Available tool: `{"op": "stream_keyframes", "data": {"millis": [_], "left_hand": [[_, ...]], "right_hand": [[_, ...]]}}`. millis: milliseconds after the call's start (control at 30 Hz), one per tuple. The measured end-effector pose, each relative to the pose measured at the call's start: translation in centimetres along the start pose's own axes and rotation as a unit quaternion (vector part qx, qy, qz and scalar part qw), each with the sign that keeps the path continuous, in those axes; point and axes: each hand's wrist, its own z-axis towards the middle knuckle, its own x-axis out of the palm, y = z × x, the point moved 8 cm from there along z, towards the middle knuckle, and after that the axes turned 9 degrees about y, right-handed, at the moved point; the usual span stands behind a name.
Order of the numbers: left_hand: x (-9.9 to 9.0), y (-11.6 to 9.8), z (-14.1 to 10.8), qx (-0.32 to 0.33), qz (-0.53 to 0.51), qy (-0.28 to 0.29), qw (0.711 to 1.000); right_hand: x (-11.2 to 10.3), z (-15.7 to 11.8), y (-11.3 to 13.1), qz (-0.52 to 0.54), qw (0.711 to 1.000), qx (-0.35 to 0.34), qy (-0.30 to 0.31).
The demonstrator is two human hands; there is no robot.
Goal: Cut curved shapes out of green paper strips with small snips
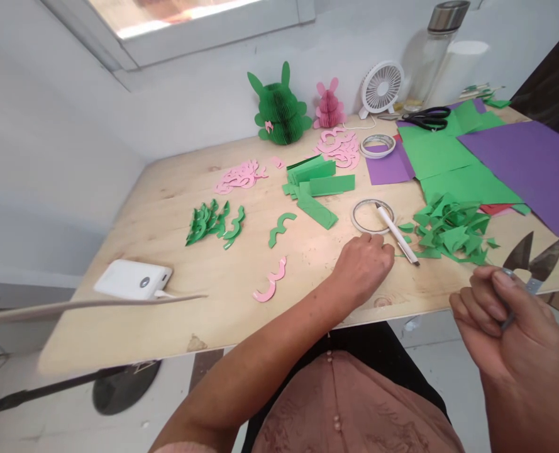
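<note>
Scissors [547, 259], metal blades tapering and spread, sat gripped in the right hand [519, 321] at the near edge of the worktop [142, 220]; the left hand [364, 267] curled beside a white pen [395, 233] and jagged green paper scraps [456, 229], its contents hidden.

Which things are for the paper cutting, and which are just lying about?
Seemingly for cutting:
grey-bladed metal scissors in the right hand
flat green paper strips
jagged green paper scraps

Probably just lying about:
round white plastic fan
rectangular white plastic device
tall clear bottle with silver lid
</note>
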Motion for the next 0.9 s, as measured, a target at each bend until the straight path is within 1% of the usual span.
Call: {"op": "stream_keyframes", "data": {"millis": [133,233,367,467,567,667,733,833,900], "left_hand": [[0.0,-0.4,-0.2,0.012,0.022,-0.020,1.000],[0.1,-0.4,-0.3,0.013,0.027,-0.015,0.999],[0.2,0.2,-0.3,-0.018,0.012,0.017,1.000],[0.0,1.1,-0.9,-0.052,-0.008,0.031,0.998],[-0.6,2.0,-1.9,-0.078,-0.033,0.008,0.996],[-1.8,2.5,-2.1,-0.093,-0.088,-0.048,0.991],[-2.6,2.3,-1.2,-0.082,-0.135,-0.085,0.984],[-3.6,1.3,1.6,-0.054,-0.175,-0.115,0.976],[-3.7,0.9,3.5,-0.044,-0.198,-0.111,0.973]], "right_hand": [[0.0,0.1,-0.1,-0.005,1.000,-0.002,0.002],[0.1,0.2,-0.1,-0.009,1.000,-0.001,0.004],[0.2,0.2,-0.1,-0.007,1.000,0.005,0.001],[0.0,0.2,-0.2,0.000,1.000,0.007,-0.004],[0.0,0.2,-0.2,0.002,1.000,0.007,-0.005],[0.3,0.2,-0.1,0.000,1.000,0.004,0.000],[0.6,0.2,0.1,-0.001,1.000,0.002,0.002],[0.8,0.1,0.5,0.001,1.000,-0.006,-0.003],[0.6,0.0,0.7,0.005,1.000,-0.012,-0.012]]}}
